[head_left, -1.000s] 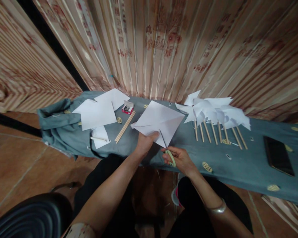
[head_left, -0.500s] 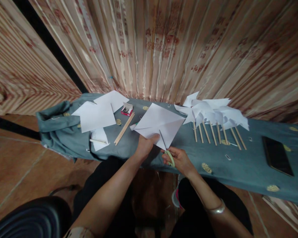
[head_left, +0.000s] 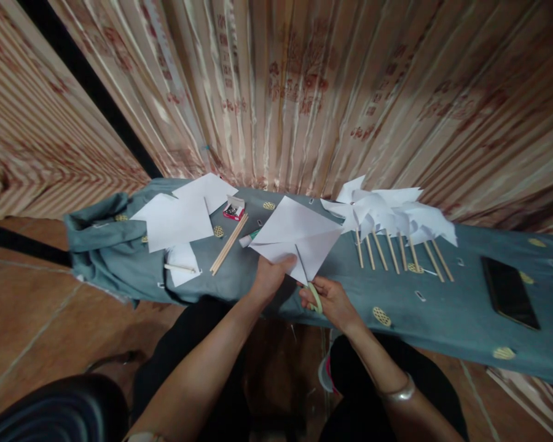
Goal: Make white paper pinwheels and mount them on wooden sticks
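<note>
My left hand (head_left: 268, 277) pinches the near corner of a creased white paper square (head_left: 296, 234) held over the teal cloth-covered table (head_left: 442, 307). My right hand (head_left: 329, 297) is closed round the green handles of a pair of scissors (head_left: 308, 279). The thin blades point up into the paper's lower corner. Both hands are at the table's near edge, in front of my lap.
Several white paper pinwheels on wooden sticks (head_left: 396, 224) lie to the right. Left are loose white sheets (head_left: 177, 215), spare wooden sticks (head_left: 229, 244) and a small red box (head_left: 234, 209). A black phone (head_left: 508, 291) lies far right. A striped curtain hangs behind.
The scissors have gone slightly further into the paper's lower corner. Both hands and the sheet stay in nearly the same place; the view has shifted a little.
</note>
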`<state>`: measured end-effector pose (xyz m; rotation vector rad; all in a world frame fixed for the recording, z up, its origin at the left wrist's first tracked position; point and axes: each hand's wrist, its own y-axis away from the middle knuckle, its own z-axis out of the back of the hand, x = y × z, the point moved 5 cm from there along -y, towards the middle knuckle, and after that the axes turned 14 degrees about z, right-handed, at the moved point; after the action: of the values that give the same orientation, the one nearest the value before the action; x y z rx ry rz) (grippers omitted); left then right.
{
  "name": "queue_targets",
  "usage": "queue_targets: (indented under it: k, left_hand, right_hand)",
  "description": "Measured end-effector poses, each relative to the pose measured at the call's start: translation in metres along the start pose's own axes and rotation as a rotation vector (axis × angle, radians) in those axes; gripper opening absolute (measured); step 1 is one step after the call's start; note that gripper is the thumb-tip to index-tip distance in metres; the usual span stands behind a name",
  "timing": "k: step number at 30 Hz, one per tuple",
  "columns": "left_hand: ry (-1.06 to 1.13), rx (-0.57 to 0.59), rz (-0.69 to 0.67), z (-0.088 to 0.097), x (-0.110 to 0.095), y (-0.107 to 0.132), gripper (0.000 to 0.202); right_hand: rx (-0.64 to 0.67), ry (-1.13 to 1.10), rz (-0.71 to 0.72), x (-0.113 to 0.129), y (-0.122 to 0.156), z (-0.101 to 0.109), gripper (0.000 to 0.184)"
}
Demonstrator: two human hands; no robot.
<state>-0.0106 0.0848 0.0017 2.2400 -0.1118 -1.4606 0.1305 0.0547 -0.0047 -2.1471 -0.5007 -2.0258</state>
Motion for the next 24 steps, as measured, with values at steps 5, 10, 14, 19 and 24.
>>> queue_targets:
  k: [5, 10, 14, 19, 24]
  left_hand:
    - [-0.003, -0.008, -0.006, 0.0000, -0.0011, 0.0013, 0.031]
    - [0.005, 0.002, 0.002, -0.0003, -0.0020, 0.0026, 0.031]
    - [0.000, -0.010, 0.001, 0.0002, -0.0006, 0.0006, 0.032]
    - [0.014, -0.002, -0.013, -0.0001, 0.0006, 0.0000, 0.035]
    - [0.029, -0.005, -0.021, 0.0026, -0.0037, -0.0025, 0.032]
  right_hand:
    - [-0.001, 0.007, -0.001, -0.0004, 0.0000, -0.0005, 0.043]
    - [-0.006, 0.004, 0.007, 0.0019, 0.0003, -0.0007, 0.043]
    - [-0.009, 0.002, 0.004, -0.0012, -0.0001, 0.0002, 0.044]
    - [0.005, 0.015, 0.005, -0.0051, -0.0004, 0.0015, 0.045]
    - [0.104, 0.003, -0.021, -0.0021, 0.0023, -0.0013, 0.051]
